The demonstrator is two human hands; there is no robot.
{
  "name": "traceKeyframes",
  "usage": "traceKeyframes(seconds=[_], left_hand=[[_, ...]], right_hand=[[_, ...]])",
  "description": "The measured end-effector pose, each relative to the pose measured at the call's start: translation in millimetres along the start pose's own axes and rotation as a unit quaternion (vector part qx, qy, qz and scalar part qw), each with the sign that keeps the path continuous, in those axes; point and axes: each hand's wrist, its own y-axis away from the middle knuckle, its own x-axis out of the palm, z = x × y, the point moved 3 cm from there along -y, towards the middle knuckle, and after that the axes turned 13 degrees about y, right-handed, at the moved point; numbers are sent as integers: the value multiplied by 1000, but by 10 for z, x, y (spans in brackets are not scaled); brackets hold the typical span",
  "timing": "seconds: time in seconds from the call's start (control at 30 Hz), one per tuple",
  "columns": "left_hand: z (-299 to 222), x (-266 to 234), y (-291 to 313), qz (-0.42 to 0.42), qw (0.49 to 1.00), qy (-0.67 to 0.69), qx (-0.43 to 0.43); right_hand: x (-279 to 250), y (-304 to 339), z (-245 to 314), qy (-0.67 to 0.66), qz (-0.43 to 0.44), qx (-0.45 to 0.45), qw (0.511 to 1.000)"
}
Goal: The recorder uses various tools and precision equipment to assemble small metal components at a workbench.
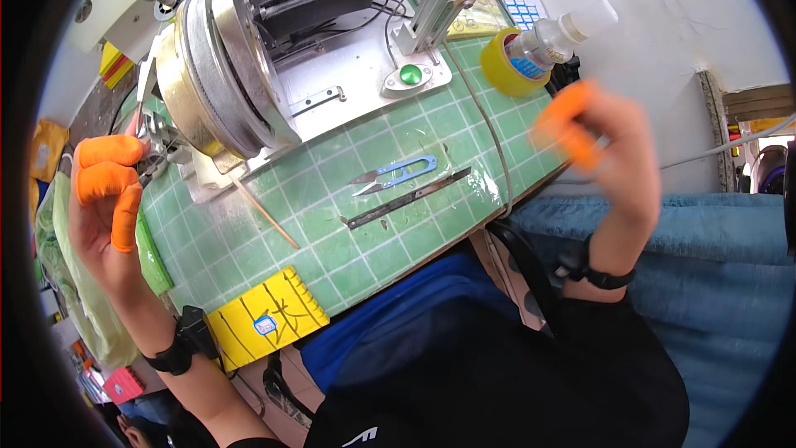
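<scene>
My left hand [106, 199] has orange covers on its fingertips. Its fingers are curled beside a small metal fitting [156, 139] at the left of the wheel machine [186, 83]; what they hold, if anything, is hidden. Raised at the right is my right hand [609, 129], also with orange fingertip covers and smeared by motion. It is nearest to a clear plastic bottle [543, 43] and a yellow tape roll [497, 66]. Blue-handled thread snips [406, 169] lie on the green gridded mat [340, 261], next to a narrow dark strip [410, 197].
A thin wooden stick [267, 214] leans from the machine base onto the mat. At the front edge sits a yellow plastic tray [240, 315]. The base carries a green button [410, 75]. A grey cable [489, 120] crosses the mat near its right edge.
</scene>
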Motion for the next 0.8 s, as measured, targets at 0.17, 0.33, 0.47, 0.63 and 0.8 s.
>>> traceKeyframes(seconds=[0.17, 0.33, 0.47, 0.63, 0.8], left_hand=[[-55, 50, -53, 31, 999, 8, 33], [-130, 115, -118, 48, 997, 41, 54], [-125, 130, -154, 59, 994, 54, 69], [-141, 104, -112, 54, 997, 37, 49], [-122, 65, -147, 63, 995, 36, 70]], right_hand=[[946, -83, 470, 69, 173, -109, 976], [1279, -15, 647, 137, 202, -123, 962], [1258, 20, 751, 184, 283, -107, 935], [1130, -182, 896, 39, 365, -148, 918], [642, -444, 1199, -358, 115, -178, 909]])
